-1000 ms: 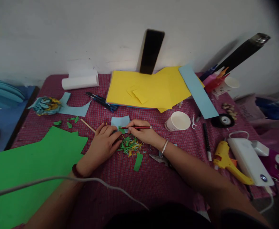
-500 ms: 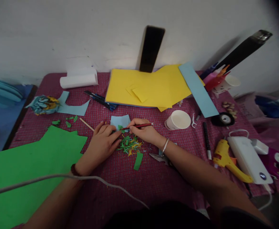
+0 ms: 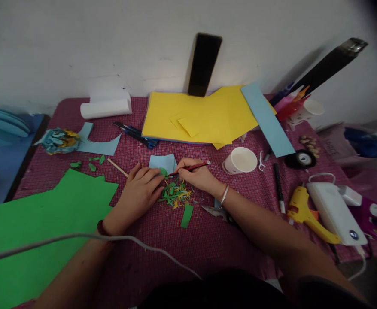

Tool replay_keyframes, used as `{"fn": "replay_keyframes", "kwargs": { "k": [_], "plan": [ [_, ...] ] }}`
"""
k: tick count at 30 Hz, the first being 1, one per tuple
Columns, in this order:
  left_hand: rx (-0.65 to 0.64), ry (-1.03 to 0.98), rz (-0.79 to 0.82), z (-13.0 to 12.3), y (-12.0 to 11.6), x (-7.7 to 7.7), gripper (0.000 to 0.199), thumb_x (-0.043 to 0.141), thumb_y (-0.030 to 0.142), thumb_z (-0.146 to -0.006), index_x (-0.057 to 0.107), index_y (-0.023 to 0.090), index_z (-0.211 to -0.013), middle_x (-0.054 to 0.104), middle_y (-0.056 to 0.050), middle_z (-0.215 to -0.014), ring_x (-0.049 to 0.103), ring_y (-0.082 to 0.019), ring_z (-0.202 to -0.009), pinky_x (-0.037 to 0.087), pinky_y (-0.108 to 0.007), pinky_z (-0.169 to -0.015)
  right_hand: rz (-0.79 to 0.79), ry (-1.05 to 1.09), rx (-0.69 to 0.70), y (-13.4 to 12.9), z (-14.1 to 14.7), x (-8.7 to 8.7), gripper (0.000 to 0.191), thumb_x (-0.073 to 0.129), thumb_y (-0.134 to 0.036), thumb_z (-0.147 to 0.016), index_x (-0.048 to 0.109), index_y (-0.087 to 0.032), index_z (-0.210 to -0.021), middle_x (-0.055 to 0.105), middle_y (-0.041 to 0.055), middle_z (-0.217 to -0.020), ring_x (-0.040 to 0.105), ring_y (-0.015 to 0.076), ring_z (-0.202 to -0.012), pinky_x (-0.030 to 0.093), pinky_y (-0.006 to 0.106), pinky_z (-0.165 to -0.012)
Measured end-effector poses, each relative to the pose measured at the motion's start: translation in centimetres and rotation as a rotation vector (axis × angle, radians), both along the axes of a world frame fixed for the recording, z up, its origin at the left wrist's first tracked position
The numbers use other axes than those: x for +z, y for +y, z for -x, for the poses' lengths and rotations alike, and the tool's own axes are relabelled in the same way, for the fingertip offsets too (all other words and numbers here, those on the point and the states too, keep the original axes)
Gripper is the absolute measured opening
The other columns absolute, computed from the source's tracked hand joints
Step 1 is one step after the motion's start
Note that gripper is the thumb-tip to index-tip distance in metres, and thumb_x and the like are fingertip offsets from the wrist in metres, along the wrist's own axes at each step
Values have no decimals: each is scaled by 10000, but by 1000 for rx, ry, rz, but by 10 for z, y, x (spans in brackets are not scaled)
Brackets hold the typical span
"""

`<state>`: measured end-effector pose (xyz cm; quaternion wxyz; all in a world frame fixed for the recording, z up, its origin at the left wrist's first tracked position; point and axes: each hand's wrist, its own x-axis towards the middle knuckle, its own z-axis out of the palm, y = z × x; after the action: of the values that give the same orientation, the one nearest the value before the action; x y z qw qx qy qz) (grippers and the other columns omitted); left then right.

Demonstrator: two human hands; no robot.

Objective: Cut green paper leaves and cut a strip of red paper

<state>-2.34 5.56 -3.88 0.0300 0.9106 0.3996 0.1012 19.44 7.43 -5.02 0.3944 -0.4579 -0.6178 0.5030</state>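
Currently: red pencil-like tool [image 3: 195,166] in right hand [image 3: 197,176], tip at green scrap [image 3: 163,172]

Tool is slim, dark red, pale at the back end, slanted low over the counter [image 3: 214,246]. Right grip: thumb and fingers pinched round its front part, tip poking out leftward. Scrap is small, bright green, partly covered, right at left hand [image 3: 141,187] fingertips. Left grip: palm down, fingers together; can't tell if it pinches anything. Blue paper [image 3: 161,161] just beyond; shred pile [image 3: 176,195] just nearer.

checked tablecloth [image 3: 214,246] | green paper [image 3: 47,219], left | shreds [image 3: 174,194], centre | paper cup [image 3: 240,161] | glue gun [image 3: 306,216], right
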Motion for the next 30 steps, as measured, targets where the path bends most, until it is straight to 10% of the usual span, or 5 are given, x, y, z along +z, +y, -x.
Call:
{"fn": "replay_keyframes", "kwargs": {
  "k": [15, 30],
  "plan": [
    [-15, -248, 244, 3, 30, -4, 228, 459, 198, -905, 654, 186, -1023, 686, -74, -991, 591, -208, -949, 458, -386, -880, 53, 340, -154, 6, -10, 6, 124, 552, -295, -820, 613, -189, -846, 594, -39, -626, 542, 105, -578, 434, 232, -565],
    [50, 44, 426, -25, 68, 19, 71, 588, 123, -608, 610, 176, -650, 610, -49, -771, 553, -179, -736, 415, -283, -688, -543, -176, -45, -34, -21, 104, 125, 512, -183, -874, 633, -214, -864, 667, -6, -819, 594, 124, -740, 452, 266, -695]
  ]
}}
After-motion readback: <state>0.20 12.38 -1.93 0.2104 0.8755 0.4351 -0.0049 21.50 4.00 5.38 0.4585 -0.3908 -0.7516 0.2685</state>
